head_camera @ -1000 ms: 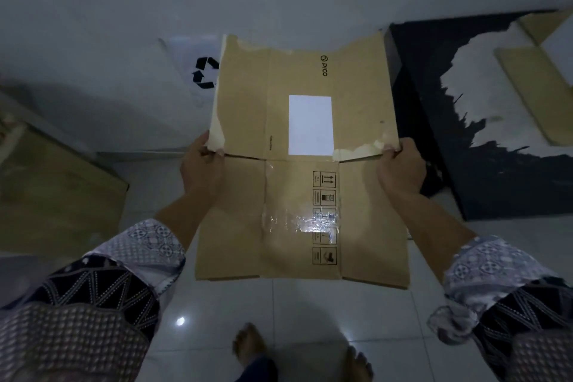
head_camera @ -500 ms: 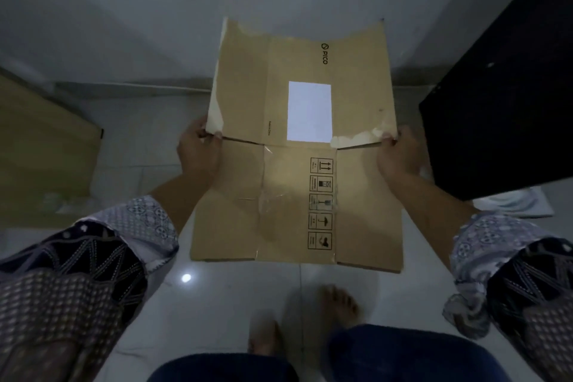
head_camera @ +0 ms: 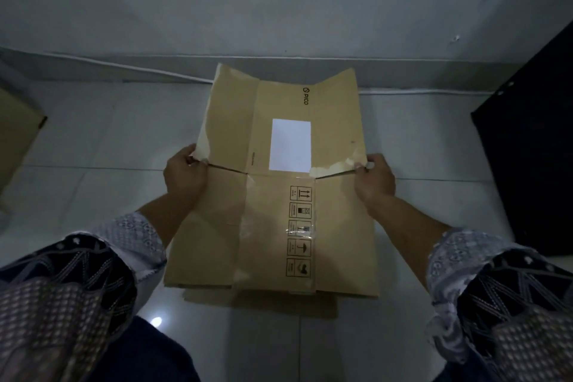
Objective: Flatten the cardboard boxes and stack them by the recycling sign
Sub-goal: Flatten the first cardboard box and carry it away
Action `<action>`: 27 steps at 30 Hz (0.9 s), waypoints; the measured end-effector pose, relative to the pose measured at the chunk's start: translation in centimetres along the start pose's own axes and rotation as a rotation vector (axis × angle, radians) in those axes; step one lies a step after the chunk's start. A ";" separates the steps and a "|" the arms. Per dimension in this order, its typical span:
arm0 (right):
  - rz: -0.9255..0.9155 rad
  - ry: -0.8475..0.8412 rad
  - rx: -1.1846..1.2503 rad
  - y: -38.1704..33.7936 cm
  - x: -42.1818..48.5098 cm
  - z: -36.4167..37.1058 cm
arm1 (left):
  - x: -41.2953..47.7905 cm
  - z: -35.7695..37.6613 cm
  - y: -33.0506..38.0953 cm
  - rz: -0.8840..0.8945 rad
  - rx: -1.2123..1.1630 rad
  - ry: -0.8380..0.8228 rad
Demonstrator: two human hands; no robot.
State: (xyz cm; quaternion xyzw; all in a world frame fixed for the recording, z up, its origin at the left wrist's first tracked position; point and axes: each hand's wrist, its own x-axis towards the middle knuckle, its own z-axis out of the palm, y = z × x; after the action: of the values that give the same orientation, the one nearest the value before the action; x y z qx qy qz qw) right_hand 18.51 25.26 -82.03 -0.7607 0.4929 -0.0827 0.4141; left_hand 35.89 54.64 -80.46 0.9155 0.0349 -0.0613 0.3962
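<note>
A flattened cardboard box (head_camera: 279, 189) fills the centre of the frame, held over the tiled floor (head_camera: 102, 139) with its far flaps reaching toward the base of the wall (head_camera: 279, 0). Whether its near edge rests on the tiles cannot be told; a dim brown reflection shows just under that edge. The left hand (head_camera: 185, 175) is closed on the sheet's left edge, fingers curled and thumb on top, pinching right at the slit between the upper flap and the lower panel. The right hand (head_camera: 375, 177) pinches the right edge in the same way, at the matching slit, where the paper surface is torn to a pale patch. Both sleeves, patterned dark and pale, come in from the lower corners.

Near the top of the middle panel the print reads "PICO" beside a small round logo (head_camera: 305, 98), running sideways. Below it sits a blank white label (head_camera: 290, 145). Further down, a column of five boxed handling symbols (head_camera: 300, 231) runs under a strip of clear tape; two upward arrows and an umbrella can be made out, while the small text beneath them is too fine to read.

At the left edge of the frame a second piece of brown cardboard (head_camera: 17, 146) lies on the floor, well apart from the held sheet. A large black object (head_camera: 533, 146) stands at the right edge.
</note>
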 end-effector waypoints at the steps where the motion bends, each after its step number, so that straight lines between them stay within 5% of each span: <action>1: 0.010 -0.041 -0.009 0.2 0.1 0.7 | 0.3 0.5 -0.5 -0.003 0.010 -0.003; 5: 0.072 -0.328 -0.146 1.0 -0.3 1.7 | 0.9 1.7 -1.3 -0.121 0.061 -0.113; 10: 0.135 -0.581 -0.409 3.6 -0.9 2.5 | 1.3 0.7 -5.6 -0.275 0.333 -0.583; 16: 0.105 -0.472 -0.417 4.1 -0.8 4.5 | 2.0 0.9 -6.4 -0.037 0.425 -0.292; 22: 0.152 -0.505 -0.553 3.9 -0.5 4.8 | 1.0 0.9 -7.1 -0.256 0.573 -0.575; 27: 0.209 -0.558 -0.538 3.6 -0.9 5.0 | 0.9 1.3 -6.8 -0.256 0.676 -0.582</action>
State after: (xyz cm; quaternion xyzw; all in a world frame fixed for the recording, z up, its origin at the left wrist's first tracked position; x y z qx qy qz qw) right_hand 18.27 28.10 -87.51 -0.7810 0.4401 0.3016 0.3245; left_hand 35.88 58.36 -86.37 0.9263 0.0133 -0.3719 0.0580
